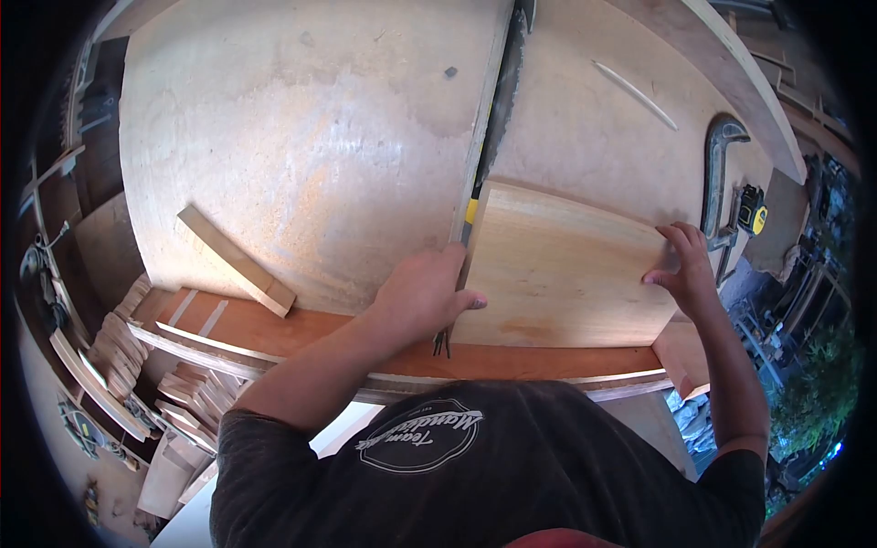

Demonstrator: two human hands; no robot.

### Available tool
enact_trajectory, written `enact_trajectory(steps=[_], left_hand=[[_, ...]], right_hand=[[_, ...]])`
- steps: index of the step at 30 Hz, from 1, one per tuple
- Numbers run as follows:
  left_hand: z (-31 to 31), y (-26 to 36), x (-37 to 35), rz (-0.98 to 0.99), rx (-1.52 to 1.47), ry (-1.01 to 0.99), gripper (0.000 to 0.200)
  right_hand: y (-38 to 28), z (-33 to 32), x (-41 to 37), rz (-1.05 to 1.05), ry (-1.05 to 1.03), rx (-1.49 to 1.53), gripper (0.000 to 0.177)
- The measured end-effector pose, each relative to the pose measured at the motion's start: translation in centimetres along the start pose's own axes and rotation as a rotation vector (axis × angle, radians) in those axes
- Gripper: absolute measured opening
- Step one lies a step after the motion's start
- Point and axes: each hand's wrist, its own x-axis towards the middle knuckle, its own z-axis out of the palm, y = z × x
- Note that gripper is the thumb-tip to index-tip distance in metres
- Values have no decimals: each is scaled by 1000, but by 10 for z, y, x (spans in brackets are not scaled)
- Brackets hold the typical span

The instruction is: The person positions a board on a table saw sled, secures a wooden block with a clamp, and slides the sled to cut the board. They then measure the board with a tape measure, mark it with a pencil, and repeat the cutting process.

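A pale wooden board [571, 269] lies on the right-hand plywood panel, its near edge along a reddish wooden rail [539, 363]. At its left edge is my left hand [416, 290], thumb over the edge and the other fingers partly hidden. My right hand [687, 265] grips the far right corner and edge between thumb and fingers. Between the two panels runs a dark slot [501, 110] with a ragged edge. A yellow and black piece [471, 210] shows in it just beyond my left hand. Dark thin strands [442, 344] stick out below that hand.
A short wood strip [237, 260] lies on the left panel [301, 119], touching the rail. Right of the slot are a pencil-like stick [635, 94], a metal clamp [717, 173] and a yellow tape measure [754, 210]. Stacked wood pieces [187, 402] stand below left.
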Motion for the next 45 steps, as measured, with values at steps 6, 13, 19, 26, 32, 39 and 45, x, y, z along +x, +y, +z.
enact_trajectory(steps=[6, 13, 19, 26, 32, 39, 45], left_hand=[[-1, -2, 1, 8, -20, 4, 43], [-4, -1, 3, -31, -77, -50, 42], [-6, 1, 3, -22, -70, -55, 41], [-4, -1, 3, -15, -56, -41, 41], [-5, 0, 3, -12, -55, -39, 40], [2, -3, 1, 10, -10, -16, 40], [7, -5, 4, 38, 24, 82, 44]], right_hand=[[0, -1, 0, 1, -2, 4, 81], [2, 0, 1, 2, -3, -3, 82], [1, -2, 1, 19, -15, -7, 83], [2, -1, 1, 21, -20, -7, 82], [3, 0, 2, 1, -13, -15, 82], [-8, -5, 3, 71, -51, -80, 78], [-18, 1, -8, 93, 50, -198, 75]])
